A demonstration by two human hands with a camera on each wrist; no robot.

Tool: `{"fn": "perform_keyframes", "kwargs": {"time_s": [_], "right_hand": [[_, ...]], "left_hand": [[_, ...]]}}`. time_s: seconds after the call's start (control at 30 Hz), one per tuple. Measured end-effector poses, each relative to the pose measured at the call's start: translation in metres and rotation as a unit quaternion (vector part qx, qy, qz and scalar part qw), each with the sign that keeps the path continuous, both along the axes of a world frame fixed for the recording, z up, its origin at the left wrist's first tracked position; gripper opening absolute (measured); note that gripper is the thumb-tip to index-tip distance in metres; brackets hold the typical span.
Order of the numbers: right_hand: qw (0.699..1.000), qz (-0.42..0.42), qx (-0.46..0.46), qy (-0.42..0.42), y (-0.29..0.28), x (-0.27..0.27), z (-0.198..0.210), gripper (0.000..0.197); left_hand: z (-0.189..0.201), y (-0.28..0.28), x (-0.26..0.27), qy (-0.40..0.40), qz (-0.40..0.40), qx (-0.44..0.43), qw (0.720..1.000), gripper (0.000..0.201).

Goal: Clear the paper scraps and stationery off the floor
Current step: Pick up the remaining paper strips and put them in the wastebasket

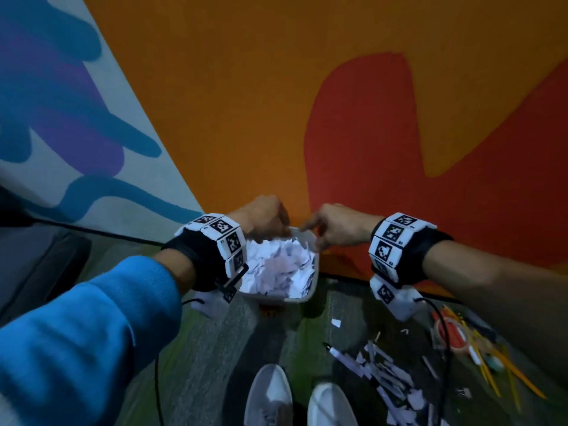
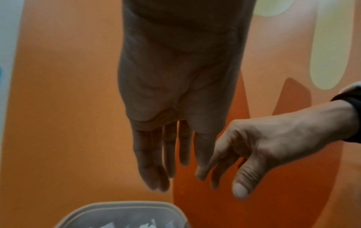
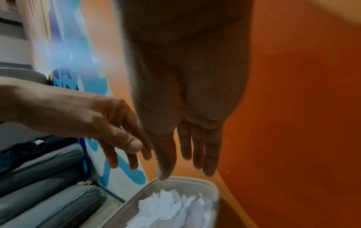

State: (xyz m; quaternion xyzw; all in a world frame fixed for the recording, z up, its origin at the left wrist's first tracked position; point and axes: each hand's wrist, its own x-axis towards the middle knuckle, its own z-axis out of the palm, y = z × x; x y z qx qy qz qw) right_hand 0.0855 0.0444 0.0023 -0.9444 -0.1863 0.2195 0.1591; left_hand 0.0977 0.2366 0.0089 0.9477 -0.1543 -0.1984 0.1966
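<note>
Far across the scene, an orange wall (image 1: 246, 103) with a red patch, meeting a blue-and-purple painted panel (image 1: 61, 118) at left. Below, grey-green carpeted floor (image 1: 215, 348). Near the wall, a pale bin (image 1: 307, 298) heaped with crumpled white paper (image 1: 276, 265). Near right on the floor, a loose heap of paper scraps (image 1: 390, 373), a pen (image 1: 341, 355) at its left edge, and further right a jumble of yellow pencils (image 1: 504, 370) and red stationery, blurred. At near centre, 2 white shoes (image 1: 270, 395). Above the bin, left hand (image 1: 264, 219) and right hand (image 1: 332, 229) side by side, palms down, fingers hanging straight and slightly spread, holding nothing, in both wrist views; right forefinger touching the left hand's outer finger. Marker-tagged bands on both wrists; blue sleeve (image 1: 76, 333) on the left arm.
</note>
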Motion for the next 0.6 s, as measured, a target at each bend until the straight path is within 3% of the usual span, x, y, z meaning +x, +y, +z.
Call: {"fn": "perform_keyframes", "kwargs": {"time_s": [0.13,0.27,0.4,0.47,0.6], "right_hand": [[0.997,-0.042,-0.060,0.017,-0.054,-0.028,0.010,0.050],[0.988,-0.125,-0.064,0.069,-0.126,-0.080,-0.017,0.028],[0.957,-0.244,-0.008,0.156,-0.206,-0.133,-0.092,0.010],[0.934,-0.297,0.007,0.200,-0.233,-0.169,-0.135,0.012],[0.903,-0.368,0.064,0.213,-0.264,-0.235,-0.209,0.013]], "left_hand": [[0.014,-0.060,-0.015,0.008,-0.099,-0.024,0.995,0.018],[-0.004,-0.133,-0.038,0.021,-0.187,-0.001,0.982,0.014],[-0.078,-0.205,-0.070,0.068,-0.207,-0.031,0.976,0.010],[-0.125,-0.237,-0.098,0.108,-0.225,-0.021,0.968,0.013],[-0.201,-0.273,-0.150,0.141,-0.277,0.034,0.950,0.016]]}}
